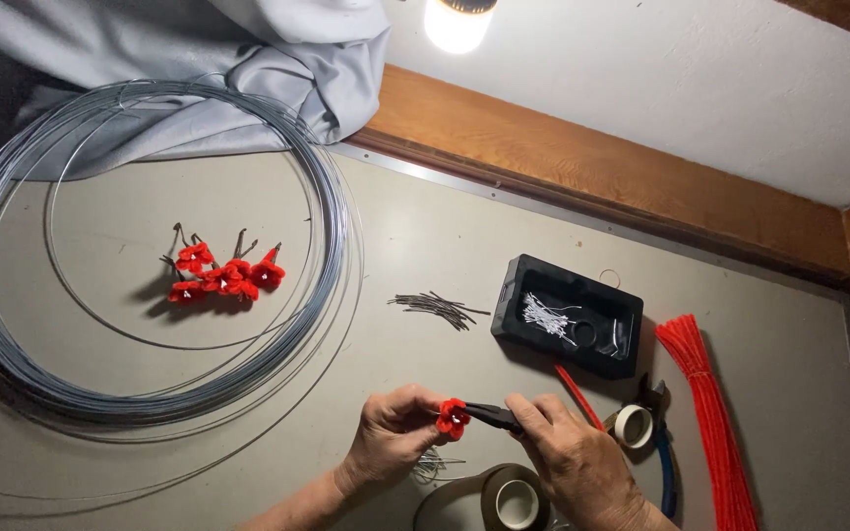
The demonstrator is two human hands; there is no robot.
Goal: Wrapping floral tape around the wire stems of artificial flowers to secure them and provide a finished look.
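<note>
Near the front edge of the desk (130, 472), your left hand (391, 438) is pinched shut on a small red flower (453, 419), holding it up just above the surface. Your right hand (568, 457) is closed round the handles of a pair of pliers (492, 415), whose tips meet the flower at its base.

Toward the back left, inside a big coil of wire (150, 256), a cluster of finished flowers (223, 275) lies with stems already on; I count about five, so a fair batch looks done. By my judgement the one in your fingers is mid-way, its stem being fixed.

Plenty of stock looks left: a bundle of red strips (710, 413) by the right edge, a little heap of dark cut stems (440, 308) at the middle, and a black tray (568, 317) of pale pins beside it. Two rolls of tape (516, 500) sit at the front, just beside your right hand.
</note>
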